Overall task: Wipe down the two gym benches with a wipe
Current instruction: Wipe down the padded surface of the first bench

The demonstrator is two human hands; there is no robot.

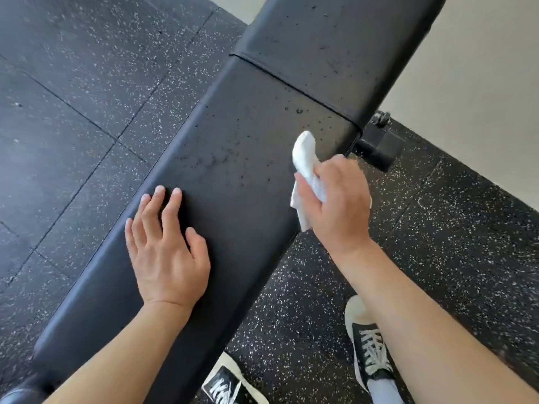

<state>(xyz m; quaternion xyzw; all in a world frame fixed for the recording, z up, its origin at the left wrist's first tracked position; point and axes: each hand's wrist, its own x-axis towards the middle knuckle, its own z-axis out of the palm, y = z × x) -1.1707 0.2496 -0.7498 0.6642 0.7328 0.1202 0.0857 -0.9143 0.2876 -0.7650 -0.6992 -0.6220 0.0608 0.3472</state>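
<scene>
1. Black rubber floor tiles (73, 118) flecked with white lie at the left
2. The left hand (166, 252) rests flat on the black gym bench pad (248, 147), its fingers (153, 208) straight and slightly spread
3. Droplets bead on the pad's middle and on the far pad beyond the seam
4. The right hand (335, 199) hovers at the pad's right edge, fingers curled round a crumpled white wipe (306, 170)
5. Black-and-white sneakers (370, 354) stand on the near floor

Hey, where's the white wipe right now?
In the head view, the wipe is bunched in the right hand, at the right edge of the black bench pad, just below the seam between its two cushions.
</scene>
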